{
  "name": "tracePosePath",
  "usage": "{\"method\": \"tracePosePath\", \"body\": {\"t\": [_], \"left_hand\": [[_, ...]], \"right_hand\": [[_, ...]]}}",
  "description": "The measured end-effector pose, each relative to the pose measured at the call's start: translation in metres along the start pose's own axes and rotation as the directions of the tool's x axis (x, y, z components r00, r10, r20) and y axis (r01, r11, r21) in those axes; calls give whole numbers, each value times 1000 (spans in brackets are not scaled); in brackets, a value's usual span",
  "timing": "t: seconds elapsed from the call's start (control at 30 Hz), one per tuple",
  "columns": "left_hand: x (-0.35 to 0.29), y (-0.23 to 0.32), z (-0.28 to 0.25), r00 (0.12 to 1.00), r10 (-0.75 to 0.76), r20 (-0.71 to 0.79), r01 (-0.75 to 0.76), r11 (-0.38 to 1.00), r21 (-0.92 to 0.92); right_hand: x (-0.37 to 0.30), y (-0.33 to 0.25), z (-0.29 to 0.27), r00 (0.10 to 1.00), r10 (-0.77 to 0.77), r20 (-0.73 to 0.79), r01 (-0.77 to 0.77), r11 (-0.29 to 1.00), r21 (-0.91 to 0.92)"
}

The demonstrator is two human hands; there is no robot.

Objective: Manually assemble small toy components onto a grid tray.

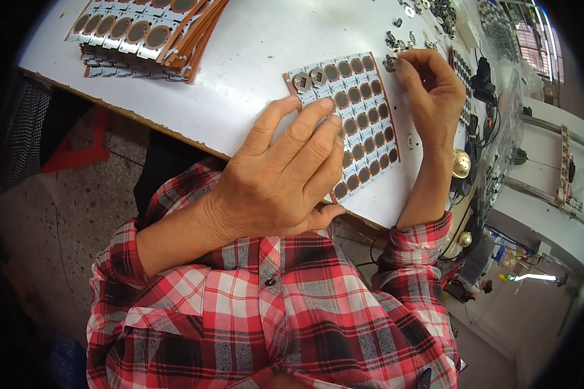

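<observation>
A panel of small circuit boards (365, 118) lies at the table's front edge, with rows of round dark pads and copper-coloured side strips. Two round metal clips with square openings, one (302, 82) at the corner and another (318, 77) beside it, sit on its far left pads. My left hand (279, 168) rests over the panel's left side, fingers stretched out and fingertips touching it; it hides several pads. Just beyond the panel's far right corner, my right hand (433, 91) pinches a small metal clip (390, 63) between thumb and forefinger.
A stack of similar panels (143, 35) stands at the far left of the white table (253, 52). Loose metal clips (399, 40) are scattered at the far right. Another panel (462, 74), black cables (483, 84) and a brass-coloured dome (461, 163) lie right of my right arm.
</observation>
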State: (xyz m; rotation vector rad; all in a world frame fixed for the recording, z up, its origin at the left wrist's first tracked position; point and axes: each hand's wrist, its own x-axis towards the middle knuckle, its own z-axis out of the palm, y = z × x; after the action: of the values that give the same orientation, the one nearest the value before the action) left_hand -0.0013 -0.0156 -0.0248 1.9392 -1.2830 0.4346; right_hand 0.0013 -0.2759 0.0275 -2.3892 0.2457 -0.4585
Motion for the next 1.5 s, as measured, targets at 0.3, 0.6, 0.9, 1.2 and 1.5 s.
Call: {"method": "tracePosePath", "body": {"t": [0.3,0.6,0.9,1.2,1.5], "left_hand": [[0,-2,-1,1000,17,8,-17,1000,15],[-1,-1,-1,1000,17,-5,-17,1000,20],[1,-2,1,999,5,-35,-5,1000,-12],[9,2,-5,998,-35,44,37,998,-43],[12,6,-8,989,-83,122,92,993,-68]], "right_hand": [[0,-13,5,999,-11,-30,10,999,-36],[-7,-28,3,999,44,-17,-40,980,197],[-20,-54,35,969,75,234,-156,922,354],[-19,-55,31,971,70,231,-146,931,334],[-20,-58,35,975,43,216,-100,961,260]]}}
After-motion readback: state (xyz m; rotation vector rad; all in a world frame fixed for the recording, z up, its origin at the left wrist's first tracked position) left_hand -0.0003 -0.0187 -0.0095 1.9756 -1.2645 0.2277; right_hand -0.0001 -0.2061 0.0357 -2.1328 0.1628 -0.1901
